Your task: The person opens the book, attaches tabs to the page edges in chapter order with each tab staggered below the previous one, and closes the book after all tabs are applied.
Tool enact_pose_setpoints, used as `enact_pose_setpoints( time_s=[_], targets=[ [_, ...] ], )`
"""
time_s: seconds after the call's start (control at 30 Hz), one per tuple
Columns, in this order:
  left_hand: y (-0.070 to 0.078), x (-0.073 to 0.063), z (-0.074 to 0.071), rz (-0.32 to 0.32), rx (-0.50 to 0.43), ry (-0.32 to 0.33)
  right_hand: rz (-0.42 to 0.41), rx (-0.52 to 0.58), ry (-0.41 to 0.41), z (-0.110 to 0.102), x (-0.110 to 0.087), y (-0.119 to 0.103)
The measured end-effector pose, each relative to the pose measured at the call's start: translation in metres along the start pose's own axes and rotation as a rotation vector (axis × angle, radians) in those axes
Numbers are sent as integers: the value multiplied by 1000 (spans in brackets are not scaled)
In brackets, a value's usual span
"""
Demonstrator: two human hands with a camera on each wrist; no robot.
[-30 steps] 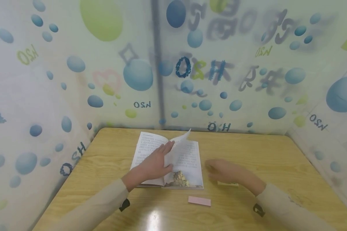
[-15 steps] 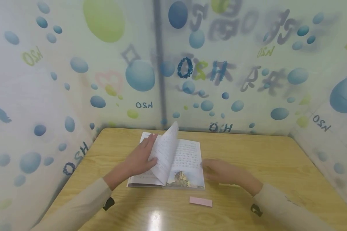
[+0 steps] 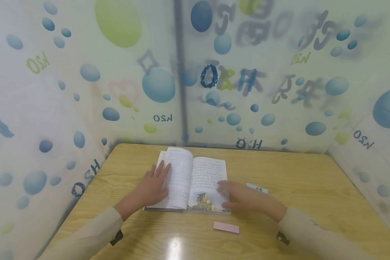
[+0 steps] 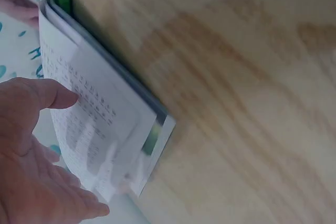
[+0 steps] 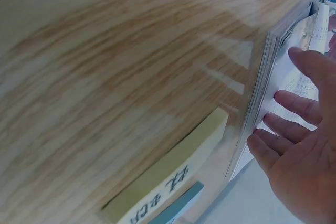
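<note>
An open book [image 3: 206,171] lies on the table, printed text on both pages and a picture at the bottom of the right one. My left hand [image 3: 151,187] rests on the left page with fingers spread straight, beside a turned leaf [image 3: 178,180] that stands slightly raised. In the left wrist view the thumb [image 4: 60,94] lies over the printed page. At the book's right edge is my right hand [image 3: 247,195], its fingertips over the page margin. The right wrist view shows those fingers [image 5: 294,106] relaxed and slightly bent along the stacked page edges, gripping nothing.
A pink bar-shaped block [image 3: 226,227] lies in front of the book. Right of the book lie a yellow block [image 5: 173,166] with handwriting and a blue one [image 5: 178,205]; the right arm partly covers them in the head view. Patterned walls [image 3: 247,119] enclose the wooden table [image 3: 295,173].
My left hand has swept a lifted leaf from right to left and come down on the left page. My right hand has shifted left onto the book's right edge, uncovering the blue block.
</note>
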State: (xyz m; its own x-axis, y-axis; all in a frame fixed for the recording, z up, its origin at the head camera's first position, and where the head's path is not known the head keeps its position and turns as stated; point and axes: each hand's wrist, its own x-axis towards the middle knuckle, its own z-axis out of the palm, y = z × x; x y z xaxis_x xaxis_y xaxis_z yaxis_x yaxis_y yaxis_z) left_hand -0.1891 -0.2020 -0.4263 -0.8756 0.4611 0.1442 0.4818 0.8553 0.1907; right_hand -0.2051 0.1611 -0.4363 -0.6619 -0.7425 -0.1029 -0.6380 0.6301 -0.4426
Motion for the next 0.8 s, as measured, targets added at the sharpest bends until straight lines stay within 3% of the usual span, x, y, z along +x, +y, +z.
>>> enact_pose_setpoints(
  time_s=[0.13, 0.5, 0.8],
  targets=[
    [8, 3, 12, 55, -21, -40, 7, 19, -18, 1, 3, -5],
    [53, 22, 17, 179, -51, -244, -15, -56, -66, 5, 13, -13],
    [49, 20, 27, 147, -29, -301, 14, 31, -69, 3, 11, -11]
  ],
)
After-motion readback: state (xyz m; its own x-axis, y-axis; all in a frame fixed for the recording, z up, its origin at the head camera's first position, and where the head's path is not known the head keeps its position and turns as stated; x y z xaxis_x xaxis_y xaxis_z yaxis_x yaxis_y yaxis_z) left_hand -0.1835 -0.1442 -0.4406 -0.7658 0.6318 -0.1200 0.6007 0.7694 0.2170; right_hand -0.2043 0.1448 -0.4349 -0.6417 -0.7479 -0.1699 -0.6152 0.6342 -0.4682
